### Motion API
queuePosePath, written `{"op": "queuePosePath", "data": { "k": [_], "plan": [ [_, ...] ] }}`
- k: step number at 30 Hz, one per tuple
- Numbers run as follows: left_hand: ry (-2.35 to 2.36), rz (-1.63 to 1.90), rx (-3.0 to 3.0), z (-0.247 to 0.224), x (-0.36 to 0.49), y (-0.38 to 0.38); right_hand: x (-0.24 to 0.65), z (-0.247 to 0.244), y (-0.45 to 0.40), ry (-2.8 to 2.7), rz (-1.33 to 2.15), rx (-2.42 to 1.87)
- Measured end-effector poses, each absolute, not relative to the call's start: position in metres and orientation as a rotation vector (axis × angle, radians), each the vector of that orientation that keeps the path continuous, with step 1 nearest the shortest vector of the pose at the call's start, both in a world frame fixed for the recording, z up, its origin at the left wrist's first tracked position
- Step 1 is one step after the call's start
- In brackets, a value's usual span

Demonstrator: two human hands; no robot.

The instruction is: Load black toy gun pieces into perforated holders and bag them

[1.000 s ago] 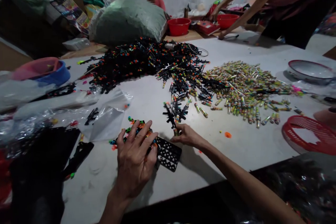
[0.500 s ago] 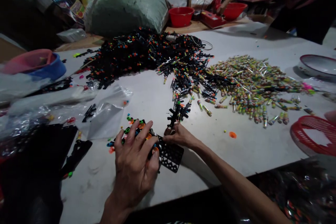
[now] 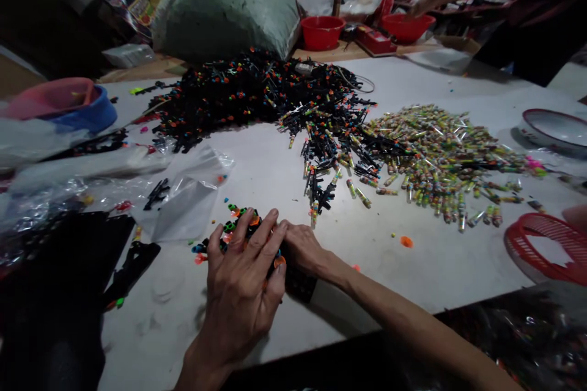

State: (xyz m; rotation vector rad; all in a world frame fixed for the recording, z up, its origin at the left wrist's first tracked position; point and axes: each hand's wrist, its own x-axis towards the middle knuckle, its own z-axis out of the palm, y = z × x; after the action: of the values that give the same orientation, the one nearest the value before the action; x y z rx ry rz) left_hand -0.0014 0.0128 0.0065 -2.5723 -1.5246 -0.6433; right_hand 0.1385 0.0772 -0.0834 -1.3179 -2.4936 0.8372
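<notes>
Toys [image 3: 229, 227] sit bunched beneath and just beyond the left grip [image 3: 245, 275], over the counter [image 3: 367, 299]. Black bodies; green, orange and blue ends; full outlines hidden. Left grip: open, fingers spread across the bunch. Right grip [image 3: 300, 247]: just beside the left fingers, its own fingertips hidden; closed or holding, cannot tell. Black tray [image 3: 300, 286] shows partly, dim, by the right wrist. Beyond: dark heap [image 3: 220, 101]; at its right, yellowish tubes [image 3: 440, 153].
</notes>
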Motion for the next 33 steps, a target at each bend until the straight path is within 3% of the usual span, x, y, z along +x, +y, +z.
{"op": "queuePosePath", "data": {
  "k": [2,7,9,15,20,25,33],
  "plan": [
    [-1.529,-0.618,-2.561,0.007,-0.001,0.013,0.151,-0.078,0.087,-2.494,0.872,-1.338],
    [-1.574,-0.687,-2.513,0.007,0.003,0.012,0.196,-0.067,0.124,-2.137,0.518,-2.070],
    [-1.588,-0.699,-2.515,0.007,0.004,0.011,0.206,-0.069,0.128,-2.097,0.593,-2.162],
    [-1.601,-0.728,-2.528,0.008,0.004,0.010,0.198,-0.084,0.072,-1.495,1.432,-1.566],
    [-1.631,-0.721,-2.539,0.008,0.004,0.010,0.164,-0.086,0.014,-1.325,1.629,-1.262],
    [-1.648,-0.734,-2.542,0.009,0.005,0.009,0.157,-0.091,0.011,-1.494,1.507,-1.261],
    [-1.617,-0.783,-2.512,0.007,0.005,0.007,0.147,-0.084,0.000,-2.496,0.761,-1.414]
  ]
}}
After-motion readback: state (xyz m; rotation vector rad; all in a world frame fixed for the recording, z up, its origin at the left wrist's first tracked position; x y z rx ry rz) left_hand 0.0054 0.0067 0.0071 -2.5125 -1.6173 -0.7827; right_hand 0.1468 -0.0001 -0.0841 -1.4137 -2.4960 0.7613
